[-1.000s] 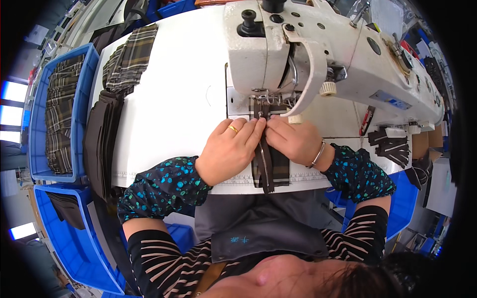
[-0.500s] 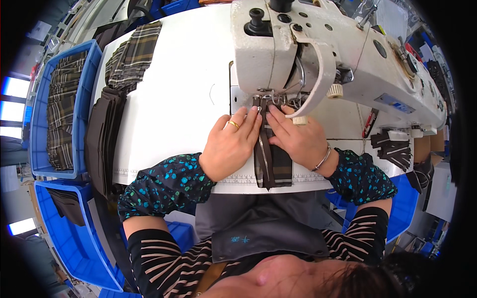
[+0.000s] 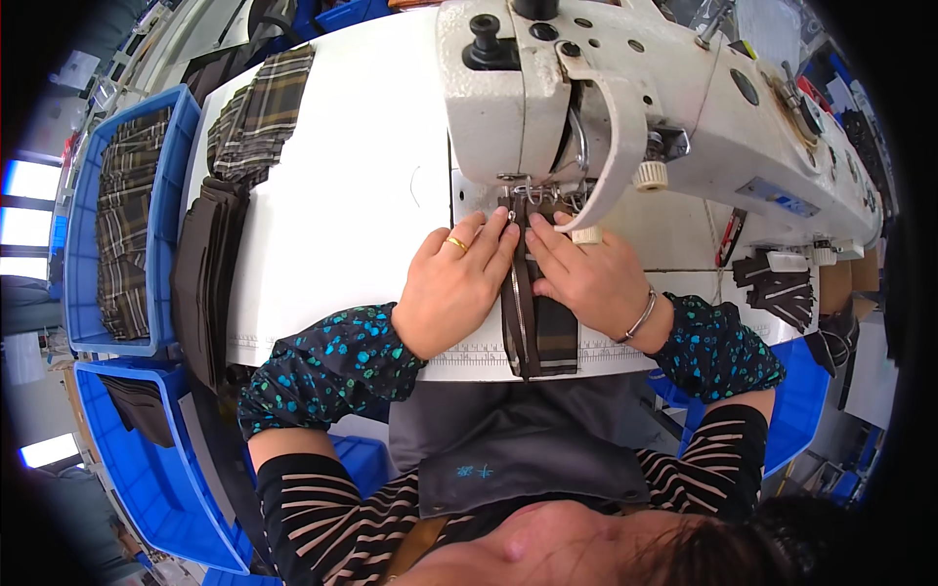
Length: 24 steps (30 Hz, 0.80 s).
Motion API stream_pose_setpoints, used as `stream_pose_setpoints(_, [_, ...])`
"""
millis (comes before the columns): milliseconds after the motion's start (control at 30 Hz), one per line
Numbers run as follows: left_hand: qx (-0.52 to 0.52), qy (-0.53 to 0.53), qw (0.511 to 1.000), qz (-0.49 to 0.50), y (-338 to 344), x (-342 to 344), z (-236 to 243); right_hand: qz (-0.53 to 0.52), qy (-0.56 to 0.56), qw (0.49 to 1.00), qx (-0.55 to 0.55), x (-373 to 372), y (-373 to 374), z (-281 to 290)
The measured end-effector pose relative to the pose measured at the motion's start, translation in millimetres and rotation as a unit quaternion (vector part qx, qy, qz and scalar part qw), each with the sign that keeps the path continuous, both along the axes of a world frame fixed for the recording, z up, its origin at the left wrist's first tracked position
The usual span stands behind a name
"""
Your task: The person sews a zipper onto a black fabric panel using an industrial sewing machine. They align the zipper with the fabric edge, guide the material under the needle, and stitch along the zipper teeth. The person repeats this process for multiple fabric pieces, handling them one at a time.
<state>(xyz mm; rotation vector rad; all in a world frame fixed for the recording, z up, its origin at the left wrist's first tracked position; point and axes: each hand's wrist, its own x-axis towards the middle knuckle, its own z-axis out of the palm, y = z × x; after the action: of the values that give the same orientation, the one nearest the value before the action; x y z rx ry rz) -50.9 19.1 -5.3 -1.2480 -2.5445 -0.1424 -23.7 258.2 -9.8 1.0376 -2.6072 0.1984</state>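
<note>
hands guiding a dark fabric strip (image 3: 535, 322) under the sewing machine (image 3: 625, 107) needle

left hand (image 3: 457, 285) at 9 o'clock and right hand (image 3: 586, 278) at 3 o'clock of the strip, fingers flat and pressing it; best kept level, fingertips clear of the needle

Dark brown fabric strip (image 3: 535, 317) flat on table, far end apparently under needle.

Needle hidden behind sewing machine (image 3: 625, 88) head; fabric strip (image 3: 535, 322) top end under presser foot (too small to tell).

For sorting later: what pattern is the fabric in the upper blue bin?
Brown plaid fabric in the blue bin, head view.
</note>
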Motion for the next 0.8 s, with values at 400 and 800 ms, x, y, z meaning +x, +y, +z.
stream_pose_setpoints(400, [0.025, -0.024, 0.999, -0.007, 3.8, -2.6, 1.4, -0.019, -0.043, 0.999, 0.026, 5.7, 2.2, 4.1])
stream_pose_setpoints(800, [0.045, 0.004, 0.999, -0.004, 9.5, -14.2, -1.6, -0.015, -0.014, 0.999, -0.028, -4.9, 6.8, -1.6])
